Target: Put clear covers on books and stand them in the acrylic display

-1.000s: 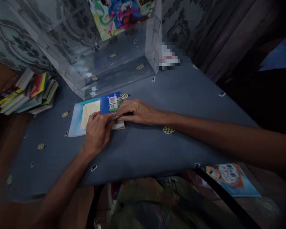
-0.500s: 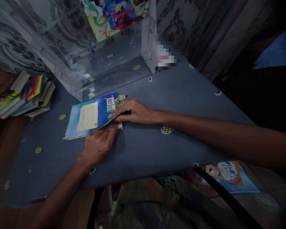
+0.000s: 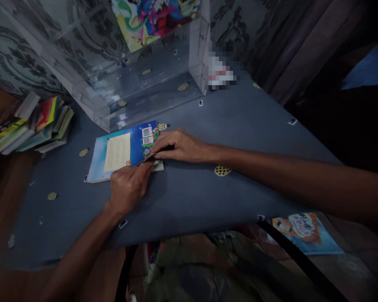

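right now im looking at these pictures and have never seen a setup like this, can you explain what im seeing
There is no machine here: these are a person's own bare hands, seen from a camera worn on the head, looking forward and down. A grey-blue cloth printed with pineapples covers the table. On it lies a blue book, barcode side up. The right hand pinches a lifted corner of its cover; the left hand is at its near edge, though its grip is partly hidden. Behind stands a clear rack, and a pile of books is on the left.
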The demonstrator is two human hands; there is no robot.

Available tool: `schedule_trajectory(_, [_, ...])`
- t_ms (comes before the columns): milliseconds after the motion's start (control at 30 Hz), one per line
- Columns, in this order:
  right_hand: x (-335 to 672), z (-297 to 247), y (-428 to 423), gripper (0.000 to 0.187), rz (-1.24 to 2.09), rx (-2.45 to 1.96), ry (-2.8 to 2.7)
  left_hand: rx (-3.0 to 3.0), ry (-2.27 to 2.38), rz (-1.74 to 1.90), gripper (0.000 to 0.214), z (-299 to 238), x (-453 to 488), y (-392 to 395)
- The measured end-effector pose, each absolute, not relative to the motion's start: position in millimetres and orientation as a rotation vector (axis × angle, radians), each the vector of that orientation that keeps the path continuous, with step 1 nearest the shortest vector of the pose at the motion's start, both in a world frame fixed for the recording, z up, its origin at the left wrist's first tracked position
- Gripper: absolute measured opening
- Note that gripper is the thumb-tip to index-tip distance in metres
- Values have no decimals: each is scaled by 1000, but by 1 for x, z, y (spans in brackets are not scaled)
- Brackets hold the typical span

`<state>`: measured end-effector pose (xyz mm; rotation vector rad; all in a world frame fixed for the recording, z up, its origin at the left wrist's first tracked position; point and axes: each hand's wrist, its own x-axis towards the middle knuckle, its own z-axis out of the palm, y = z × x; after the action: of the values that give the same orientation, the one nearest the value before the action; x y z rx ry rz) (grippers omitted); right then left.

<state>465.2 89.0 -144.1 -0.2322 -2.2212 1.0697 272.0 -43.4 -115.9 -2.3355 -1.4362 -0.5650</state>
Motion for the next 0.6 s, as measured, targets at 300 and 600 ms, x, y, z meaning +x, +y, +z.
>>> schedule_trajectory(300, [467,-142,87,16,1066,-247,-2220,-2426,-1513,-628,27,-111,271,-44])
schedule_trajectory(600, [465,-145,89,15,1059,-239,-2205,-2398,-1296,-539,22,-108,272,-42])
